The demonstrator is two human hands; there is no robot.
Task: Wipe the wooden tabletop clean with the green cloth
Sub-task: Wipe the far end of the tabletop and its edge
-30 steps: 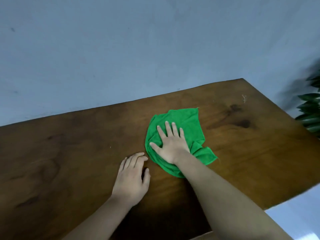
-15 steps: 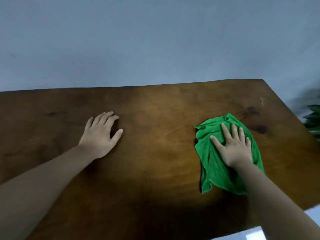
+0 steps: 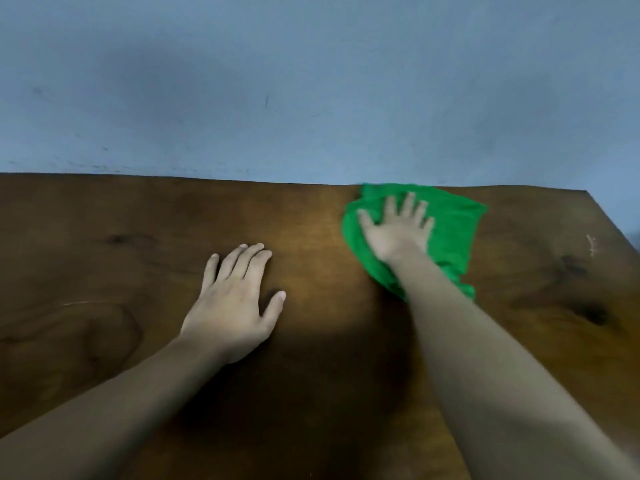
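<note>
Since approx. half a sec ago the right hand (image 3: 398, 230), fingers flat, has pushed the green cloth (image 3: 446, 226) up to the tabletop's (image 3: 104, 237) far edge, upper right of frame (blurred, prob. mid-stroke), so wiping continues w/ left hand (image 3: 235, 303) flat, bracing at centre.

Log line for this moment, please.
step: wiping | right hand: presses green cloth at far edge | left hand: flat on wooden tabletop

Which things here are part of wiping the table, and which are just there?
In the job: green cloth, wooden tabletop, right hand pressing flat on the cloth.
Just there: left hand resting flat on the wood, blue wall behind.
</note>
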